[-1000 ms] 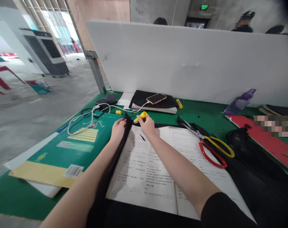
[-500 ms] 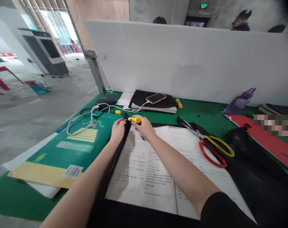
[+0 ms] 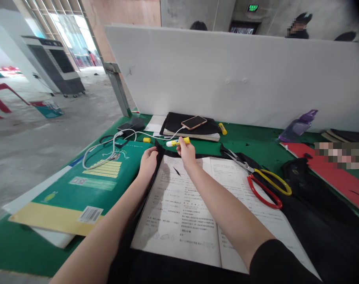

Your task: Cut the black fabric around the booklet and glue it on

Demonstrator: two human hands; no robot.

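Observation:
My right hand [image 3: 187,153] is closed round a yellow and white glue stick [image 3: 175,142], held above the far edge of an open book [image 3: 194,213]. Black cloth [image 3: 160,146] lies under the book and shows along its left and far edges. At the book's far left corner, my left hand [image 3: 148,159] pinches the edge of this cloth. A yellow cap [image 3: 146,140] rests on the green table beyond my left hand. A small black scrap [image 3: 176,171] lies on the left page.
Scissors with red and yellow handles [image 3: 265,183] lie on the right page. A green book [image 3: 93,177] with a white cable is at left. Behind are a phone [image 3: 194,122], a purple bottle [image 3: 298,126] and a white partition [image 3: 227,79]. Another person's hand is at far right.
My right hand has moved right and slightly away with the glue stick, off the cloth corner. The left hand has stayed nearly in place.

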